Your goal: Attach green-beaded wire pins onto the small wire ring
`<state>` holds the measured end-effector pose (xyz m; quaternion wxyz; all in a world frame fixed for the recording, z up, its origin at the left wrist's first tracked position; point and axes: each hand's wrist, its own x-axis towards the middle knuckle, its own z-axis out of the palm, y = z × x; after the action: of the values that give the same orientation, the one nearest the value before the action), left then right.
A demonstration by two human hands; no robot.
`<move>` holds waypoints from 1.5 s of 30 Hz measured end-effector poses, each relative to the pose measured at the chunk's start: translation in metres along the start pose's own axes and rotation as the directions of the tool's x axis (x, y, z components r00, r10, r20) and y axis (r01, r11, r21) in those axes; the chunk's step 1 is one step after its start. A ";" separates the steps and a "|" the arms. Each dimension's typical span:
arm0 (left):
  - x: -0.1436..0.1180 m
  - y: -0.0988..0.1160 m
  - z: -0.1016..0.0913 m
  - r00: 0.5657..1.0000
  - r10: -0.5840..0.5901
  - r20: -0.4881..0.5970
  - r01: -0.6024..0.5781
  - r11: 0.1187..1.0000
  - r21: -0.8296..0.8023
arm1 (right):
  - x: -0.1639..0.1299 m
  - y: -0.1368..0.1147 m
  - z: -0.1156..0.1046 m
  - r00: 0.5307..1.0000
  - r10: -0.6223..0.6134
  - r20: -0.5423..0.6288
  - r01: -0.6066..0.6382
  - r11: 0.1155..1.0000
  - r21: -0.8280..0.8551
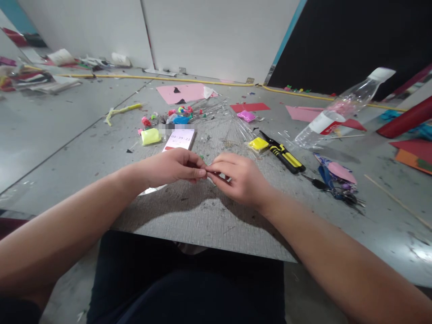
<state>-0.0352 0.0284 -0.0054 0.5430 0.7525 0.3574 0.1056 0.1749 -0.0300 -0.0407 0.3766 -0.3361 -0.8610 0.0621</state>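
Both hands [205, 173] pinch something tiny (mostly hidden by fingers) above the board [202, 216].

grey littered floor [84, 130], white wall panels [219, 36], black panel [354, 36] at right.

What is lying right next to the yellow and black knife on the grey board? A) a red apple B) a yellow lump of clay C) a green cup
B: a yellow lump of clay lies at the tip of the yellow and black utility knife.
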 end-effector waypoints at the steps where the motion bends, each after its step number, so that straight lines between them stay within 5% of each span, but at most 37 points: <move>1: 0.000 0.000 0.000 1.000 0.009 -0.001 -0.009 1.000 0.009 | 0.000 0.000 0.000 1.000 0.001 0.009 -0.001 1.000 -0.015; 9: 0.000 0.002 0.002 1.000 0.016 -0.001 -0.016 0.999 0.042 | 0.001 -0.003 -0.001 0.997 0.031 0.071 -0.034 0.999 0.037; 13: -0.001 0.005 -0.001 0.998 0.043 -0.041 -0.041 0.999 0.033 | 0.002 -0.002 -0.004 0.986 0.161 -0.038 -0.156 0.982 0.106; 19: 0.001 0.005 -0.017 0.963 0.063 -0.261 0.071 0.877 0.475 | 0.003 0.004 -0.003 0.971 0.231 -0.063 -0.228 0.972 0.052; 26: 0.002 -0.007 -0.030 0.959 -0.005 -0.284 0.180 0.783 0.595 | 0.002 0.010 0.003 0.953 0.302 0.003 -0.301 0.947 0.114; 33: 0.001 -0.008 -0.027 0.985 -0.036 -0.168 0.133 0.780 0.612 | 0.002 0.013 0.004 0.970 0.229 0.083 -0.237 0.966 0.105; 38: 0.000 0.001 -0.024 0.971 0.007 -0.241 0.157 0.739 0.655 | 0.001 0.015 0.006 0.981 0.187 0.047 -0.191 0.977 0.097; 42: -0.001 0.008 -0.018 0.945 0.102 -0.312 0.094 0.828 0.553 | 0.002 0.014 0.005 0.973 0.231 0.016 -0.232 0.965 0.122; 45: -0.001 0.010 -0.012 0.964 0.083 -0.253 0.021 0.923 0.384 | 0.003 0.008 0.003 0.978 0.205 -0.042 -0.198 0.972 0.128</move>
<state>-0.0384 0.0345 0.0081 0.3310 0.8288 0.4283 0.1418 0.1759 -0.0213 -0.0441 0.4121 -0.3996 -0.8061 0.1439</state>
